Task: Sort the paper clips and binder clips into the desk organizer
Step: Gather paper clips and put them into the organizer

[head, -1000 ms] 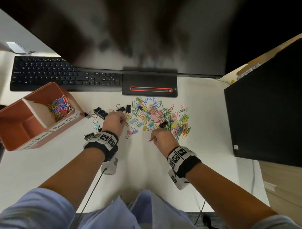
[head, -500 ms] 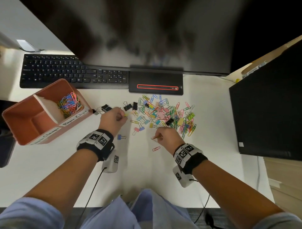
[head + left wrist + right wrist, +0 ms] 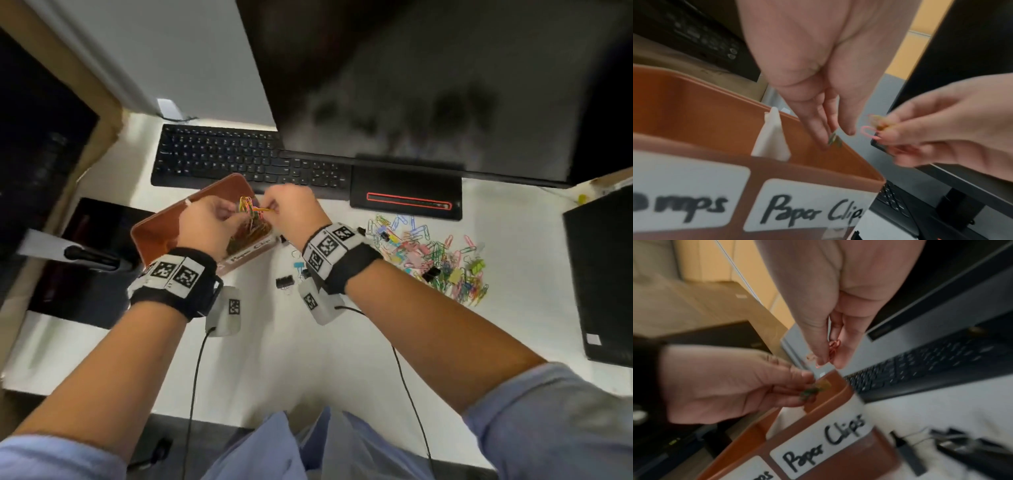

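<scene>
The orange desk organizer (image 3: 156, 236) stands left of centre, its front labelled "Paper Clips" (image 3: 809, 212) beside a white divider (image 3: 772, 139). Both hands hover over the paper-clip compartment. My left hand (image 3: 227, 214) pinches green and yellow paper clips (image 3: 833, 139) between thumb and fingers. My right hand (image 3: 274, 209) pinches pink and yellow paper clips (image 3: 833, 347), also visible in the left wrist view (image 3: 877, 126). A bunch of coloured clips (image 3: 251, 209) shows between the two hands. The loose pile of paper clips and binder clips (image 3: 435, 263) lies on the white desk to the right.
A black binder clip (image 3: 285, 282) and a blue one (image 3: 299, 265) lie by the organizer's front corner. The keyboard (image 3: 246, 164), monitor (image 3: 428, 85) and its base (image 3: 404, 198) stand behind. A black box (image 3: 603, 274) is at right, a dark device (image 3: 85, 274) at left.
Both hands have left the clip pile and moved left to above the organizer's paper-clip compartment, each carrying clips. The head view has swung left with them.
</scene>
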Demonstrator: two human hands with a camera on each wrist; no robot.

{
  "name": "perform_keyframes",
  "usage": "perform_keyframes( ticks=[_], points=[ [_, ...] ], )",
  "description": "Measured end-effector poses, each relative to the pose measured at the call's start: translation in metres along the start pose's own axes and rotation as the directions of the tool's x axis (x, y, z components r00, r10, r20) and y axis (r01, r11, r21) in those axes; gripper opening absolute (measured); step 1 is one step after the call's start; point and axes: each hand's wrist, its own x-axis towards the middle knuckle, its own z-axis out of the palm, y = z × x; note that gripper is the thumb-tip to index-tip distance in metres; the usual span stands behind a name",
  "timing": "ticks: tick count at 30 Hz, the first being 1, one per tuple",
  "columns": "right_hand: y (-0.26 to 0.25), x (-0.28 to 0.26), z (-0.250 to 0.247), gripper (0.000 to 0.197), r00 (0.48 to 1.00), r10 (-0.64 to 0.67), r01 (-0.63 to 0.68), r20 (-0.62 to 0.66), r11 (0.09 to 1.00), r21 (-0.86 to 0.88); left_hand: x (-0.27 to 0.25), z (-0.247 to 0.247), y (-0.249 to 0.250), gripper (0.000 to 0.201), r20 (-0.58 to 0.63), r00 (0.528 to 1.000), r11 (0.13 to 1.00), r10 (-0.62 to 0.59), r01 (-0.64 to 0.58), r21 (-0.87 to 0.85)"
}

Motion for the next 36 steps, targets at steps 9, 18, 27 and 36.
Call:
perform_keyframes(
  ticks=[9, 18, 27, 36],
  points=[
    [0.02, -0.042, -0.009, 0.022, 0.995, 0.093, -0.087, -0.044, 0.988, 0.129, -0.021, -0.007, -0.001, 0.022, 0.104, 0.97, 0.972, 0.222, -0.211, -0.106],
    [0.162, -0.187, -0.033, 0.027, 0.91, 0.393, -0.36, 0.131, 0.907, -0.218, -0.066, 0.085, 0.012, 0.02, 0.468, 0.784, 0.888, 0.407, -0.459, -0.003],
    [0.183, -0.206, -0.023, 0.015, 0.897, 0.393, -0.346, 0.203, 0.91, -0.229, -0.059, 0.131, 0.013, 0.015, 0.529, 0.801, 0.816, 0.281, -0.49, 0.309],
    [0.186, -0.2, -0.024, 0.01, 0.918, 0.289, -0.236, 0.271, 0.949, -0.211, -0.068, 0.134, 0.012, 0.015, 0.566, 0.792, 0.769, 0.23, -0.504, 0.393]
  ],
)
